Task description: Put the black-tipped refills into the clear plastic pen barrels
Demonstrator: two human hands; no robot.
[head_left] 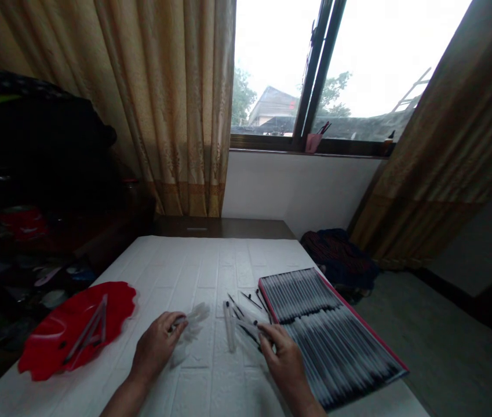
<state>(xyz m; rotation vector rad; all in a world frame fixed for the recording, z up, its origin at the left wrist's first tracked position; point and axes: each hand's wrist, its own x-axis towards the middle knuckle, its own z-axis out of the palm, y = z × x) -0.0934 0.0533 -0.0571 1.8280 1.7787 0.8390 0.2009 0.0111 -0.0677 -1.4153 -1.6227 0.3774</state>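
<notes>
- Head view: crumpled clear film (197,314) is pinched between the thumb and fingers of the left hand (159,343), left of the middle of the table (176,266); pieces could be shed if the pinch is slackened.
- A clear sleeve (246,328) is gripped at one end by the nearly closed right hand (281,350), over slim dark rods (252,300); these could be snagged or rolled by a low sweep.
- A clear tube (229,330), laid loose between the hands, could be knocked toward the near edge.
- The packed case (353,307) is set along the right edge, apparently overhanging; it could be tipped by a forearm.
- The red dish (46,341) is placed by the left edge; its contents could be spilled by a bump.
</notes>
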